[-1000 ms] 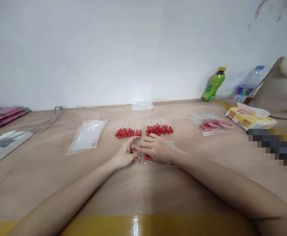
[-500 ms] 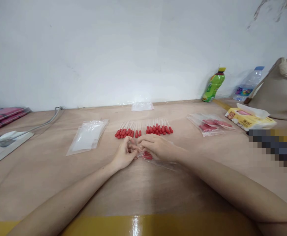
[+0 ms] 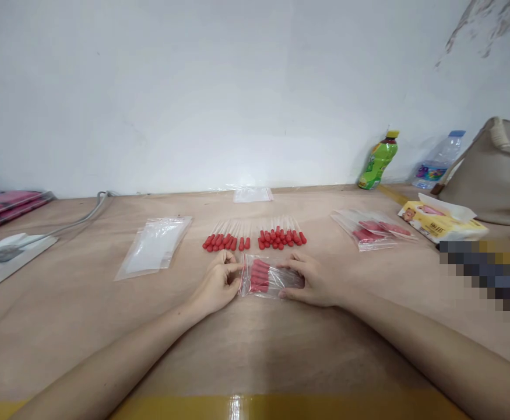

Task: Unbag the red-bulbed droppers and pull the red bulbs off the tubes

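Observation:
A clear zip bag (image 3: 276, 281) lies on the table between my hands, with several red-bulbed droppers (image 3: 259, 275) inside, bulbs toward the left. My left hand (image 3: 220, 281) pinches the bag's red-lined zip end. Around the opposite end, over the clear stems, my right hand (image 3: 309, 280) has its thumb and fingers closed on the bag's edges. Just beyond the hands are two groups of loose droppers, one on the left (image 3: 226, 241) and one on the right (image 3: 282, 237), their red bulbs toward me.
Flat clear bags (image 3: 155, 248) lie at left, another bag (image 3: 252, 194) by the wall. Filled bags (image 3: 372, 230) lie at right, near a tissue pack (image 3: 442, 219), green bottle (image 3: 379, 160), water bottle (image 3: 440, 158) and beige bag (image 3: 493, 175). A power strip (image 3: 27, 256) with cables is at left.
My right hand has moved right from the zip end to the stem end, uncovering the bag. My left hand stays by the zip edge. The view has shifted slightly.

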`<control>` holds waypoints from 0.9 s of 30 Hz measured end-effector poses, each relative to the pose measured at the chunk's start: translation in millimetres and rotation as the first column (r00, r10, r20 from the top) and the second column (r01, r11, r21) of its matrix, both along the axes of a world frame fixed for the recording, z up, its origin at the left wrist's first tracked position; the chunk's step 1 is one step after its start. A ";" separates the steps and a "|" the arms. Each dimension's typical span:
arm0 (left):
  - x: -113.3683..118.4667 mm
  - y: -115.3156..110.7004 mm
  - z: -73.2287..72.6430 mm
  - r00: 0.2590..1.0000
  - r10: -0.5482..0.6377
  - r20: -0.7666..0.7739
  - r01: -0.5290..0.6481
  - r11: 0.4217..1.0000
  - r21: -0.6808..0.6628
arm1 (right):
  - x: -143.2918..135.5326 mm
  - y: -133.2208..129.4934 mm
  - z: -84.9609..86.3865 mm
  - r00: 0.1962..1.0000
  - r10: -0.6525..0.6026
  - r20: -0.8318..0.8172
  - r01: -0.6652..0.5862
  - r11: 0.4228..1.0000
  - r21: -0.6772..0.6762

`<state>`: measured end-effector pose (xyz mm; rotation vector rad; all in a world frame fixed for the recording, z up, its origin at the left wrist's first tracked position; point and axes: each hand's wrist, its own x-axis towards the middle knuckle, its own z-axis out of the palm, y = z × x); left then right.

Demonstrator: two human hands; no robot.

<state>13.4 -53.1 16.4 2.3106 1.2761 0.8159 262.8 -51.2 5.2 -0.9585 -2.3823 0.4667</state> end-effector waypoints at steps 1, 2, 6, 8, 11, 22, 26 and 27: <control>0.8 -1.0 2.6 1.000 -0.011 -0.013 0.012 0.999 0.036 | 0.5 0.0 -1.9 1.000 0.003 -0.001 -0.003 1.000 0.001; 1.6 -1.7 4.8 0.999 -0.038 -0.013 0.039 0.998 0.050 | 0.3 0.4 -3.5 1.000 0.007 0.000 -0.007 1.000 0.006; 3.0 -1.9 8.6 0.988 -0.150 0.041 0.150 0.989 0.009 | -3.3 2.8 -9.3 1.000 -0.012 0.006 0.012 0.998 0.065; 2.4 -0.8 8.7 0.985 -0.168 0.032 0.169 0.985 -0.032 | -5.3 3.2 -11.6 0.999 -0.046 0.015 0.044 0.993 0.111; 1.4 0.2 9.9 0.978 -0.207 0.011 0.207 0.974 -0.096 | -8.1 2.8 -12.0 0.994 -0.103 0.040 0.096 0.984 0.152; 3.7 -5.2 14.3 0.983 -0.182 -0.010 0.178 0.973 -0.144 | -10.1 6.1 -12.9 0.986 -0.166 -0.001 0.166 0.986 0.011; 3.9 -5.7 14.2 0.979 -0.206 0.002 0.203 0.963 -0.177 | -10.4 5.3 -14.2 0.984 -0.180 0.005 0.180 0.984 0.000; 4.1 -5.8 14.1 0.978 -0.207 -0.003 0.203 0.964 -0.170 | -10.5 5.1 -14.0 0.984 -0.177 0.003 0.177 0.984 0.007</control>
